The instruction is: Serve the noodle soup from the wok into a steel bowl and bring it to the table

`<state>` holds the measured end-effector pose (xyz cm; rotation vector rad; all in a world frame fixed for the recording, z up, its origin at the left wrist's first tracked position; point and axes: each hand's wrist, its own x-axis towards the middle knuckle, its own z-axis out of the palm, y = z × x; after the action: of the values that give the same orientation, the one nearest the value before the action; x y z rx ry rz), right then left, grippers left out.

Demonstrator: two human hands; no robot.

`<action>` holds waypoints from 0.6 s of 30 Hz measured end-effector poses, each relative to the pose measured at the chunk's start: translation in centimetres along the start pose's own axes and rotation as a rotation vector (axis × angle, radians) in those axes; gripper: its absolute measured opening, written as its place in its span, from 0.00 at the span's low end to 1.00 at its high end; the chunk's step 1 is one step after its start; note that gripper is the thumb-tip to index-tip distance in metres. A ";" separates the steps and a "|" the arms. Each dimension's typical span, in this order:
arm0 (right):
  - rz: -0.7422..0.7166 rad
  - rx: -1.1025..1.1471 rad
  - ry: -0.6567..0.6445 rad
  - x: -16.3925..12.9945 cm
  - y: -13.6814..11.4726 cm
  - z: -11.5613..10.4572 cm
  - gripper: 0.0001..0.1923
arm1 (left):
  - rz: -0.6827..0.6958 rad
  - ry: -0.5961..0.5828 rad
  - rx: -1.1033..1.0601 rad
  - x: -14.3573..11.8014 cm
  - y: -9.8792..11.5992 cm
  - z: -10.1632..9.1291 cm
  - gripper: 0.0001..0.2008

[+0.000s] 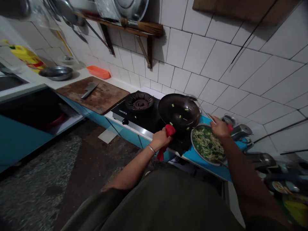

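From the head camera, the left hand (160, 138) is clenched on a red cloth (168, 134) wrapped about the near rim of a black wok (179, 112), which tilts on the gas stove (137, 110) with green bits stuck inside. The right hand (220, 127) is closed around a thin metal utensil handle (204, 110) just above a metal plate (195, 144) of greens and noodles, right of the wok. Far left lies a cleaver (89, 90) on a wooden board (106, 98).
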<state>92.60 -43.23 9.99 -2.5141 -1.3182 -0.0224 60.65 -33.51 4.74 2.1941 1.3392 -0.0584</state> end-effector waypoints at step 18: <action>-0.147 -0.461 -0.171 -0.6 2.7 -6.7 0.24 | 0.011 0.019 -0.032 -0.2 -0.2 0.0 0.31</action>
<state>95.28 -46.98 15.57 -2.8360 -1.7339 -0.1640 60.36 -33.55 4.69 2.1804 1.3291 -0.0118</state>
